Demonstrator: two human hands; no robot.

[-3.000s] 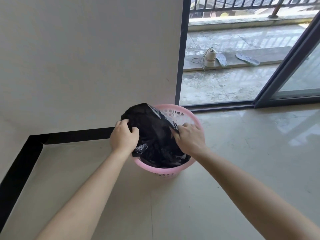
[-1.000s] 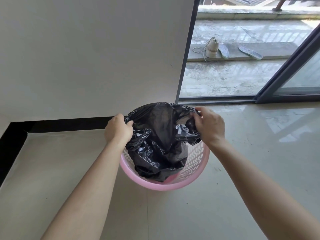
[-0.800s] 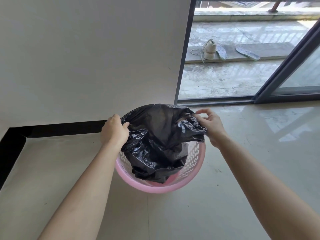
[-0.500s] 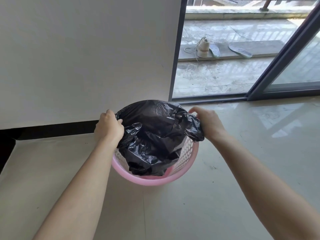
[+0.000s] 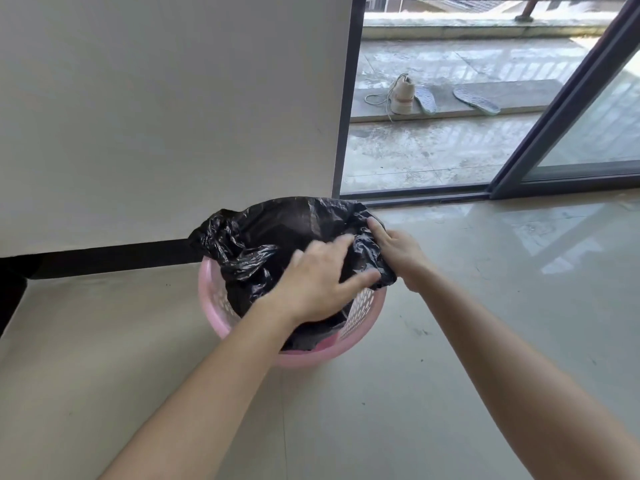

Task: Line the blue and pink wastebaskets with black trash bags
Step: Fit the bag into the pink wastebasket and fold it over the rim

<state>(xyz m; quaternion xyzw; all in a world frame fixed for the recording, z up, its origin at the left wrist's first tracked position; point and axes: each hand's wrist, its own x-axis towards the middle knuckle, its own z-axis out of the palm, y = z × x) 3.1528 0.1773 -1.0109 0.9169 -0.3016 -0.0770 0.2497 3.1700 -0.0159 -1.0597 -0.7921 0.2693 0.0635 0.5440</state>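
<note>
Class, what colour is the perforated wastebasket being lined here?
Pink; the wastebasket shows best in the head view.

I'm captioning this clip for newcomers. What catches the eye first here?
A black trash bag, half stuffed into a pink wastebasket beside the wall. The left hand reaches across into it while the right hand grips its edge at the right rim. Outside, a shoe lies on the balcony.

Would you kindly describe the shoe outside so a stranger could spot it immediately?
Look past the dark door frame onto the balcony's raised slab. Near its left end stands a pale shoe with trailing laces; its neighbours are flat insoles.
</note>
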